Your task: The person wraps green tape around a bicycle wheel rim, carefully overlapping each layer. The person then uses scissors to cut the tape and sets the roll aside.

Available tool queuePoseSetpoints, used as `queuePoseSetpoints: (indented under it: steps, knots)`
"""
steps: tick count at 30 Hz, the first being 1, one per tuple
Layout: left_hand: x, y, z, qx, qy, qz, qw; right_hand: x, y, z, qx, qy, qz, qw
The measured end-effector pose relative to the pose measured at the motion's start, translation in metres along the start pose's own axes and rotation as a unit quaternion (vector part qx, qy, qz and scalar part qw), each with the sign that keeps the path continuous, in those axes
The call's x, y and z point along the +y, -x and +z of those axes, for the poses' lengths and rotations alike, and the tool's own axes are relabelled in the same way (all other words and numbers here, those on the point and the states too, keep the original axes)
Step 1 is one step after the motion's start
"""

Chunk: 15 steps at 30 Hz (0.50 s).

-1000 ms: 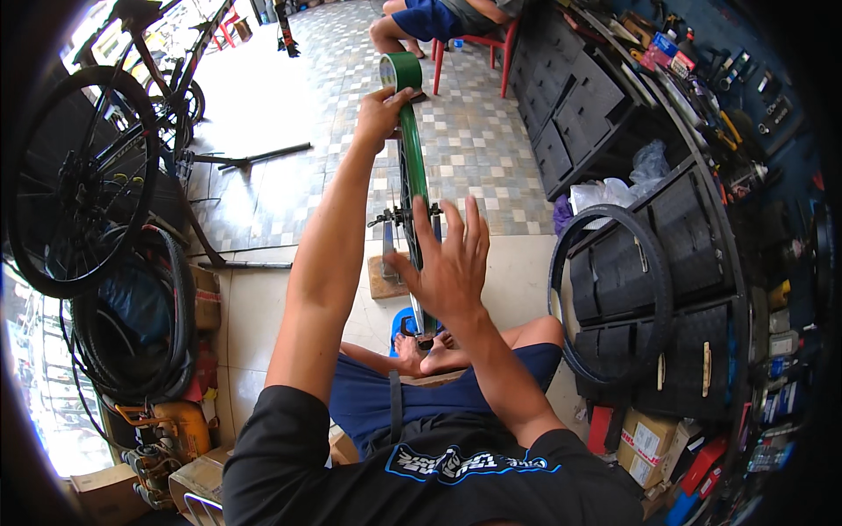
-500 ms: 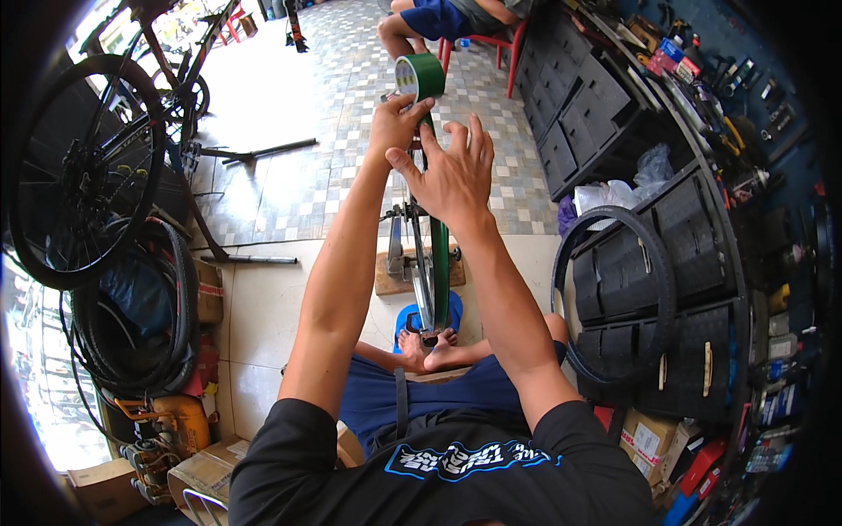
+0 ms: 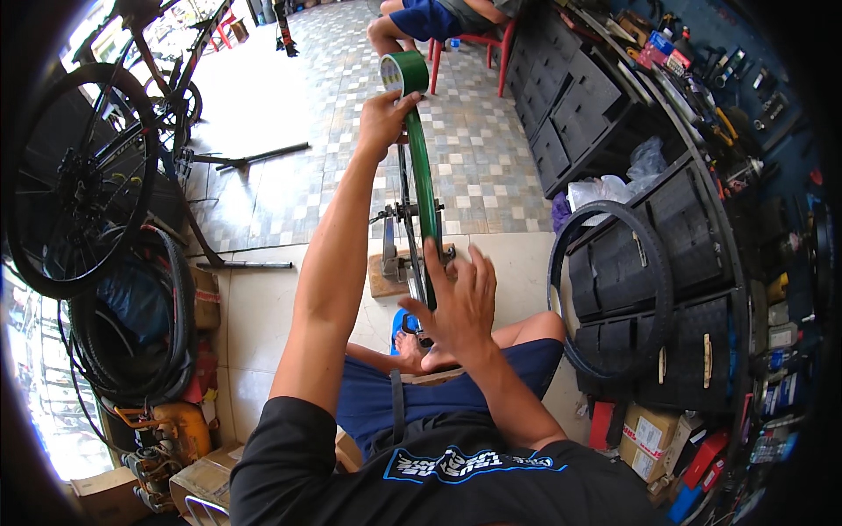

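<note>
My left hand (image 3: pixel 382 123) is closed on a roll of green tape (image 3: pixel 415 74), held up at the far end of a bicycle wheel (image 3: pixel 404 184) seen edge-on. A green strip of tape (image 3: pixel 423 180) runs from the roll along the wheel's rim toward me. Nearer to my body, my right hand (image 3: pixel 463 302) has its fingers spread, the index fingertip at the strip and the thumb out to the left. Whether that fingertip presses on the tape cannot be told. The wheel sits in a metal stand (image 3: pixel 390 250) on a wooden block (image 3: pixel 381 279), above my feet.
A loose tyre (image 3: pixel 561 289) leans against black drawers (image 3: pixel 653 250) on the right. Tools crowd the right wall. A bicycle (image 3: pixel 83 175) and hanging tyres (image 3: pixel 180 307) are on the left. Another person sits on a red chair (image 3: pixel 504 44) at the top.
My right hand has come down toward me along the wheel, away from my left hand. The roll has shifted slightly left, and more of the green strip is exposed.
</note>
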<state>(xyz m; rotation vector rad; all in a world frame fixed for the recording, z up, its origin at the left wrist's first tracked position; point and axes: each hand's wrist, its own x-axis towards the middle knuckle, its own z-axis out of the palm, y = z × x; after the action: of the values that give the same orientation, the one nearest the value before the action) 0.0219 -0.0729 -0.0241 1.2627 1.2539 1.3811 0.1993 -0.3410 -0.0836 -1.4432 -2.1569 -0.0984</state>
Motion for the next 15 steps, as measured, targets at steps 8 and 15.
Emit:
queuePoseSetpoints:
  steps: [8,15]
  knots:
    - [-0.002,0.029,0.009,0.032,0.001,0.015,0.999,0.002,0.003,0.007,0.02,0.0,-0.008,1.0]
    - [-0.017,0.096,0.015,0.055,-0.043,0.141,0.988,0.003,-0.068,0.003,0.101,0.005,-0.004,0.995]
